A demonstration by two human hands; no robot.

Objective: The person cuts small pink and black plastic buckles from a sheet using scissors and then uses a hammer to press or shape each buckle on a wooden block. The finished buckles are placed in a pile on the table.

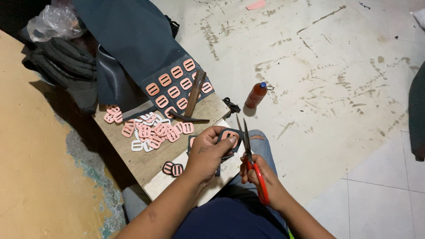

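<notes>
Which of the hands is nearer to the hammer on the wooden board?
Left. The left hand holds a dark piece just below the hammer. The right hand, gripping red scissors, is farther down and to the right.

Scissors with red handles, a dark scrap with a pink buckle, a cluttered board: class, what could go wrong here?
1. The scissors point their blades close to the left hand, whose fingers pinch the small dark piece with a pink buckle; a slip might nick them.
2. Two loose buckles lie near the wooden board's edge and could drop.
3. The hammer rests on the dark sheet; tugging the sheet might shift it.
</notes>
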